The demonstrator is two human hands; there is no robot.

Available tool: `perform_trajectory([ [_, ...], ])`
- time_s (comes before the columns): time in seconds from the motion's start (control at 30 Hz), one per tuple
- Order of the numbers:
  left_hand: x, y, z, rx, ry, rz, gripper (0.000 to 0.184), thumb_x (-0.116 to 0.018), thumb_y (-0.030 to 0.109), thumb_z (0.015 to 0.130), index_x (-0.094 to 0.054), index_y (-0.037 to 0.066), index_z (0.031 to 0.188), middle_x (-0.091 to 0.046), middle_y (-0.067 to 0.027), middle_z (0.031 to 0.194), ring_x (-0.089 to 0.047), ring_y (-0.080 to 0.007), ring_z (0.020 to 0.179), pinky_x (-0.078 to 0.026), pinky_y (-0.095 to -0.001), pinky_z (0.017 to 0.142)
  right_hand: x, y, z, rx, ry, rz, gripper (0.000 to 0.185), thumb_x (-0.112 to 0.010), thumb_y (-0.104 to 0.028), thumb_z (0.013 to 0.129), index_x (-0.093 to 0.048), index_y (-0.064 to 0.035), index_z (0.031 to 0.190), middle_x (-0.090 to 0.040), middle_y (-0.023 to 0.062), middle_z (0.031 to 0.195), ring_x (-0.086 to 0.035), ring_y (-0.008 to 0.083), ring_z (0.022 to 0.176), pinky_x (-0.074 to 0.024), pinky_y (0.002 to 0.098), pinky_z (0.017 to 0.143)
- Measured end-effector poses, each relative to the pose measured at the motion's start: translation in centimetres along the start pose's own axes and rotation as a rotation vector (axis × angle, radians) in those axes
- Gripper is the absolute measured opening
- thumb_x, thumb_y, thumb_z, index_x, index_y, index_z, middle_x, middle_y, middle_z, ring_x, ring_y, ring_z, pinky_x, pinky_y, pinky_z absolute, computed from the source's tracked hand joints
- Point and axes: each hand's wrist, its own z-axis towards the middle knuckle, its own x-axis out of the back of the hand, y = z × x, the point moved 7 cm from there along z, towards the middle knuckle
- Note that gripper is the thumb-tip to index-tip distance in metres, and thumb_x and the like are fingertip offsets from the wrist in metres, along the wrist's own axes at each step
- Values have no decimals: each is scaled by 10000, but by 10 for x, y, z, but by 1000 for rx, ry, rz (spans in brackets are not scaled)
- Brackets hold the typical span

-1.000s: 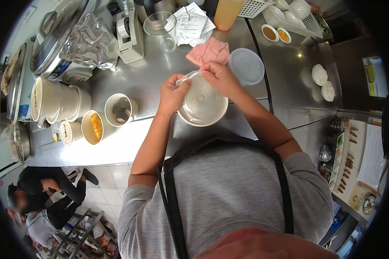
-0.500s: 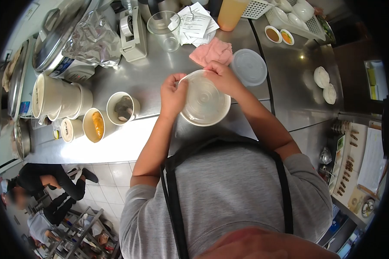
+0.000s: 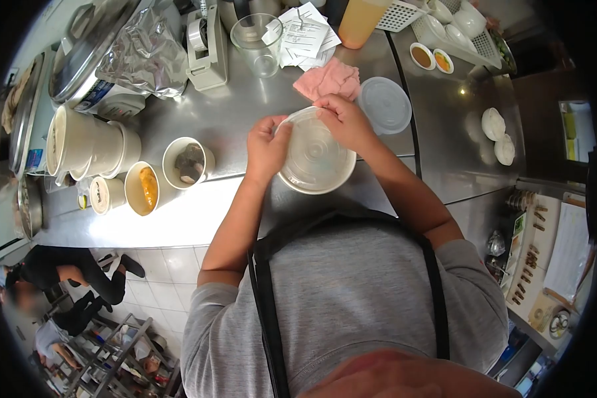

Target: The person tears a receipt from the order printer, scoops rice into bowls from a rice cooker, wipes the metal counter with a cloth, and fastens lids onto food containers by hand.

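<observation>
A round paper bowl point(image 3: 349, 174) with a translucent plastic lid point(image 3: 315, 156) over its top is between my hands at the counter's front edge. My left hand point(image 3: 269, 147) is closed on the rim at the upper left, thumb on the lid. On the far side of the rim, my right hand point(image 3: 341, 119) pinches the lid's edge. Whether the lid is seated all round cannot be made out. Just beyond my right hand lie a second plastic lid point(image 3: 384, 105) and a crumpled pink cloth point(image 3: 328, 80).
Left on the counter point(image 3: 239, 109) stand a paper cup with dark pieces point(image 3: 190, 163), a cup with orange-brown food point(image 3: 147, 188) and stacked tubs point(image 3: 86, 140). A tape dispenser point(image 3: 207, 53), clear cup point(image 3: 257, 45) and paper slips point(image 3: 305, 34) are behind. Other people point(image 3: 79, 272) are at lower left.
Both hands keep their hold on the bowl and lid with hardly any movement. The camera view has shifted slightly.
</observation>
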Motion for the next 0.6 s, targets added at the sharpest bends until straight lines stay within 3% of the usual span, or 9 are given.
perform_trajectory([
  [0.1,-3,4,1,-13,-36,6,162,-525,122,823,-546,-29,878,-590,-78,751,-526,-78,616,-423,-193,527,-2,-4,2,46,-26,67,165,-539,-117,773,-554,-23,907,-545,99,866,-539,169,759,-429,278,670],
  [0.2,-4,8,-2,44,-29,-33,162,-525,126,824,-546,-27,872,-587,-72,745,-523,-76,610,-421,-193,524,-5,1,4,-46,-72,140,151,-537,-103,776,-556,-11,894,-540,89,872,-524,138,745,-425,259,658],
  [0.47,-3,5,-1,20,-9,-51,177,-524,136,825,-538,-28,889,-582,-65,738,-517,-72,606,-419,-191,524,0,-11,7,10,-65,86,119,-543,-104,768,-561,12,787,-548,77,733,-518,138,652,-414,266,590],
  [0.57,0,-2,0,46,54,-21,197,-562,164,772,-593,-24,822,-587,-152,817,-536,-190,772,-423,-288,685,0,-8,7,24,-57,72,131,-539,-116,767,-560,13,758,-551,79,707,-517,142,636,-410,271,580],
  [0.6,-1,-2,1,17,36,0,190,-551,153,788,-577,-26,847,-586,-123,792,-530,-151,717,-421,-257,631,0,-7,7,25,-54,68,136,-538,-120,767,-560,13,750,-552,80,704,-517,143,633,-408,273,578],
])
